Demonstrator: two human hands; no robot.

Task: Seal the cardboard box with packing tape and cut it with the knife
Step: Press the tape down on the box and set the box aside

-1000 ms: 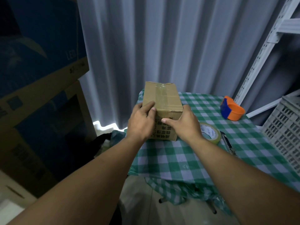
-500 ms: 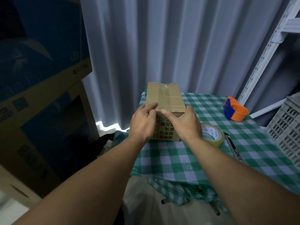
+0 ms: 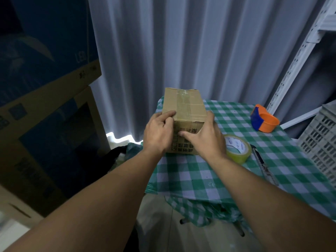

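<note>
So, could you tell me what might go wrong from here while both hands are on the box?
1. The cardboard box sits at the far left corner of the checked tablecloth; a push from the left hand or right hand could tip it off.
2. The knife lies just right of the tape roll, near the right forearm; a blind reach might catch it.
3. The tape strip looks wrinkled at the far end and may lift.

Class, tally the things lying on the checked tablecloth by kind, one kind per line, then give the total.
Cardboard box: 1
Tape roll: 1
Tape dispenser, orange and blue: 1
Knife: 1
Total: 4
</note>
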